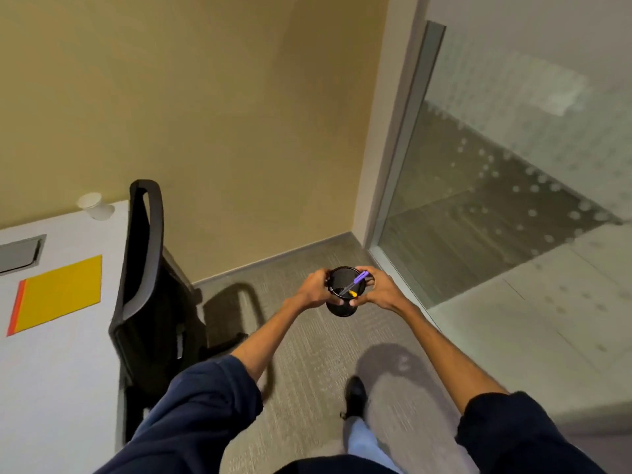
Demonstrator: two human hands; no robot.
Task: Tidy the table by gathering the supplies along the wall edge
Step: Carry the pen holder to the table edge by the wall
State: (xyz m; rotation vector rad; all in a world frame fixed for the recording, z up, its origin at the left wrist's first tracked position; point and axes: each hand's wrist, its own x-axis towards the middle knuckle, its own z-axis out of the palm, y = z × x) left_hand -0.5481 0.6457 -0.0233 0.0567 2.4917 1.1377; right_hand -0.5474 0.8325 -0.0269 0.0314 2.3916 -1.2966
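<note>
Carpeted corner, desk [51,371] far left of the pen cup [342,295] — left hand [316,289] and right hand [378,289] both wrapped around it, upright; left hand nearer desk.

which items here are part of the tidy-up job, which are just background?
Job:
- black pen cup, held by left hand and right hand over the floor
- purple pen inside it
- yellow folder on table
- paper cup by wall

Background:
- office chair
- glass partition
- carpet
</note>
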